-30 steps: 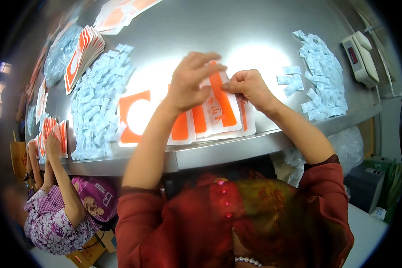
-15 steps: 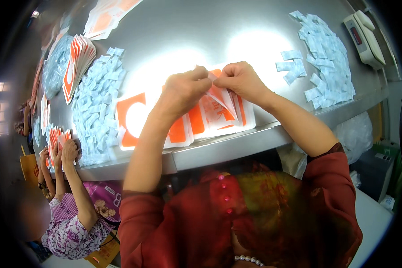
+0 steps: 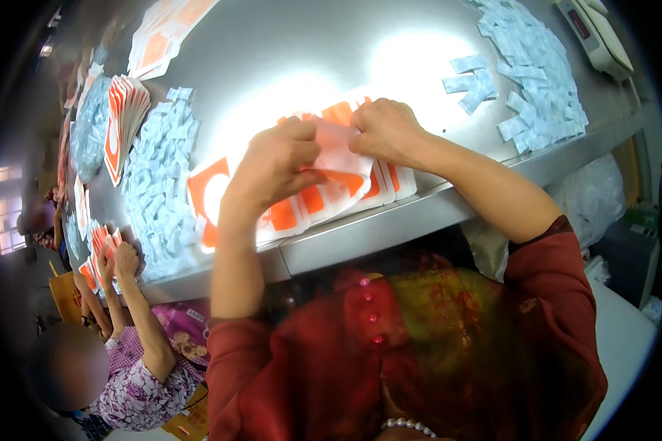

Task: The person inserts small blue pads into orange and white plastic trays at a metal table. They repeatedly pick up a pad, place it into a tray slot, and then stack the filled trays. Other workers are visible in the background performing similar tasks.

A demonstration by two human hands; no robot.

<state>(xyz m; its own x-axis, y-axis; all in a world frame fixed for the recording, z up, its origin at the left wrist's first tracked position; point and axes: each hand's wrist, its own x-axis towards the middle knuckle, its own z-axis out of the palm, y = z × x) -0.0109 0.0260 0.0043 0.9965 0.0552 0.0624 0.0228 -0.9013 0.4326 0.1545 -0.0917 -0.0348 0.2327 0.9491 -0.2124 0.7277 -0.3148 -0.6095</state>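
Note:
A flat orange-and-white pouch (image 3: 340, 147) is stretched between my two hands over the steel table. Its left side is pinched by my left hand (image 3: 276, 162), fingers curled. At its upper right edge, the closed fingers of my right hand (image 3: 390, 134) grip it. Under and around it lie several overlapping orange-and-white pouches (image 3: 281, 217), fanned along the table's front edge. To the left of them spreads a large pile of small pale blue sachets (image 3: 162, 173). Beyond my right hand sit a few loose blue sachets (image 3: 472, 82) and another big sachet pile (image 3: 541, 70).
The steel table (image 3: 360, 225) has a raised front edge. A white scale (image 3: 597, 40) stands at the far right. Pouch stacks (image 3: 125, 121) and a clear blue plastic bag (image 3: 90, 132) lie at the left. At the lower left, a co-worker's hands (image 3: 121, 261) hold similar pouches.
My hands have moved apart, the left one lower and to the left, drawing the pouch out between them. The whole view has tilted slightly.

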